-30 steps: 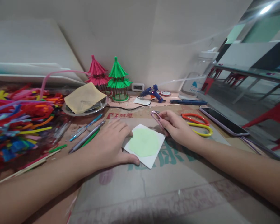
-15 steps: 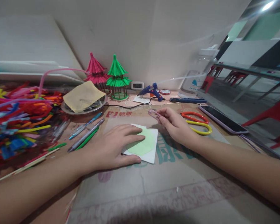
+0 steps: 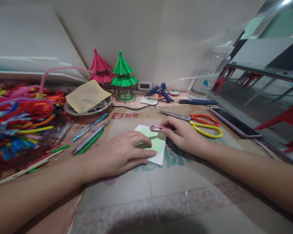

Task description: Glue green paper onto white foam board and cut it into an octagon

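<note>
My left hand (image 3: 123, 152) lies flat on a white paper square (image 3: 158, 157) that carries a pale green disc (image 3: 156, 143), pinning its left part to the cardboard. My right hand (image 3: 183, 135) is closed in a pinch on a small pink snipper (image 3: 156, 128), held level over the paper's far edge. The left fingers cover much of the green disc.
Red-and-yellow scissors (image 3: 202, 123) lie just behind my right hand, a phone (image 3: 234, 122) further right. A blue glue gun (image 3: 158, 92), pink (image 3: 101, 70) and green (image 3: 123, 74) paper pagodas stand by the wall. Pens (image 3: 91, 136) and a heap of pipe cleaners (image 3: 17, 120) fill the left.
My left hand slid right over the paper and turned it. My right hand brought the pink snipper down from the far side onto the paper's upper edge.
</note>
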Demonstrator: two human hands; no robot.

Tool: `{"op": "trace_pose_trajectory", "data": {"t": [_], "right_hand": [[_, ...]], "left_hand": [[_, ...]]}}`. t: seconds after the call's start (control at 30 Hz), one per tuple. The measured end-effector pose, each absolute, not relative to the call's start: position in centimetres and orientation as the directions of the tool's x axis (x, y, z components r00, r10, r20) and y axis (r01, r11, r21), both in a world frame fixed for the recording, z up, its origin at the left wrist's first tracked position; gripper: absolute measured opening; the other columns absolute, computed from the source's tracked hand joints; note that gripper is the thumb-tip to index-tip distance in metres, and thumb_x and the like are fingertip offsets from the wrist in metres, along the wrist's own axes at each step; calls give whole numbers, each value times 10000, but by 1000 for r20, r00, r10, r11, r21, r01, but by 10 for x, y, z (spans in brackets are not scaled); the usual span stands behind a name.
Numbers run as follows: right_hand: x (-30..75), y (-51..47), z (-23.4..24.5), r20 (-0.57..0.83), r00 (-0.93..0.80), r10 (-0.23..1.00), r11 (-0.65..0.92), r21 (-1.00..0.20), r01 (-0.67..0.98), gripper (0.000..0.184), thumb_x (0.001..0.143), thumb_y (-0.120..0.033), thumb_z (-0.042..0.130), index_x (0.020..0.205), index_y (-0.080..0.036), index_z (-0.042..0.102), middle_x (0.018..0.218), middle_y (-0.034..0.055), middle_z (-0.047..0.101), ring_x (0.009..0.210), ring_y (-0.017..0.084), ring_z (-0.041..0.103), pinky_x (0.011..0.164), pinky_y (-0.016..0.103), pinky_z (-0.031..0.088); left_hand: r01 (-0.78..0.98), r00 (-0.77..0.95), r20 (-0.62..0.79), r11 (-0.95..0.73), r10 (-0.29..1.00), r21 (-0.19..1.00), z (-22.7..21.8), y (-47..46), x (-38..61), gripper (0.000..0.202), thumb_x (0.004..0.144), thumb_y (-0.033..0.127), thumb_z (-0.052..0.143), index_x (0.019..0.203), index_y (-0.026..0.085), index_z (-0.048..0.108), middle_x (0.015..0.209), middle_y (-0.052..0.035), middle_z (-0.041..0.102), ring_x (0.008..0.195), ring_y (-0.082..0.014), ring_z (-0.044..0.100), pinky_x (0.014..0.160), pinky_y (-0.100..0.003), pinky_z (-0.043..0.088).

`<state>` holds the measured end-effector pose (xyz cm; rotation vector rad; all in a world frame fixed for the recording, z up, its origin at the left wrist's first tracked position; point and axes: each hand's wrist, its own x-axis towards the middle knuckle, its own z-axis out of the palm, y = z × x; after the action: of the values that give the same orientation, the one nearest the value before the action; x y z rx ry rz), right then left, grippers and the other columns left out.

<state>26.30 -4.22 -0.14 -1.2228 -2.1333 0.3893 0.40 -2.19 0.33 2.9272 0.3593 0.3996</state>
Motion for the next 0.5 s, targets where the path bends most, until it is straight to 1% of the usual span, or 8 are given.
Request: {"op": "trace_pose_trajectory", "data": {"t": [0.03, 0.1, 0.17, 0.2, 0.23, 0.3, 0.4, 0.5], "right_hand": [[264, -43, -1, 404, -391, 827, 557, -500, 663, 56, 949, -192, 543, 927, -183, 595, 860, 41, 663, 772, 171, 591, 691, 278, 450], [264, -43, 0, 446, -455, 771, 628, -410, 661, 63, 942, -172, 550, 917, -172, 608, 874, 61, 655, 806, 185, 586, 722, 296, 451], [261, -43, 0, 469, -509, 722, 680, -340, 650, 70, 941, -164, 557, 917, -164, 623, 875, 72, 650, 822, 195, 580, 736, 308, 450], [259, -42, 0, 472, -529, 705, 696, -319, 643, 75, 941, -158, 559, 921, -161, 631, 870, 73, 651, 816, 195, 578, 730, 307, 448], [256, -40, -2, 471, -548, 691, 711, -305, 634, 82, 943, -150, 560, 928, -158, 640, 866, 72, 656, 807, 193, 578, 723, 304, 446], [250, -37, -4, 467, -591, 658, 744, -282, 605, 101, 957, -151, 558, 943, -155, 657, 865, 70, 669, 802, 189, 586, 720, 299, 448], [245, -35, -6, 453, -654, 606, 790, -252, 559, 149, 983, -170, 541, 931, -156, 680, 850, 67, 681, 814, 187, 604, 734, 296, 456], [244, -37, -2, 421, -682, 598, 800, -255, 543, 164, 978, -146, 538, 917, -149, 690, 840, 66, 683, 814, 183, 613, 738, 290, 456]], "left_hand": [[255, 918, 256, -945, 304, 206, 2, -21, 3, 346, 981, 410, 556, 1295, 280, 620, 1305, -104, 619, 1241, -274, 561, 1058, -442, 449], [373, 859, 279, -897, 430, 235, -1, -18, 1, 634, 869, 585, 652, 1389, 247, 523, 1443, -136, 538, 1341, -334, 493, 1108, -495, 409], [476, 807, 243, -837, 538, 269, -3, -15, 0, 911, 766, 706, 682, 1481, 220, 395, 1537, -167, 449, 1399, -382, 432, 1134, -548, 374], [507, 796, 204, -813, 569, 288, -3, -14, 1, 971, 750, 734, 673, 1504, 213, 353, 1552, -172, 433, 1407, -389, 425, 1137, -557, 370], [524, 793, 162, -794, 587, 308, -3, -13, 2, 980, 750, 745, 660, 1509, 213, 341, 1551, -170, 438, 1405, -387, 432, 1136, -555, 375], [534, 798, 103, -775, 594, 339, -2, -12, 4, 948, 760, 748, 645, 1493, 215, 369, 1527, -161, 473, 1390, -382, 455, 1127, -542, 393], [521, 807, 97, -778, 583, 351, 0, -11, 6, 923, 759, 749, 644, 1469, 209, 403, 1510, -158, 491, 1381, -378, 465, 1123, -536, 400], [522, 812, 87, -784, 577, 335, 1, -11, 6, 928, 768, 757, 627, 1468, 193, 397, 1513, -162, 485, 1389, -368, 455, 1133, -532, 388]]}}
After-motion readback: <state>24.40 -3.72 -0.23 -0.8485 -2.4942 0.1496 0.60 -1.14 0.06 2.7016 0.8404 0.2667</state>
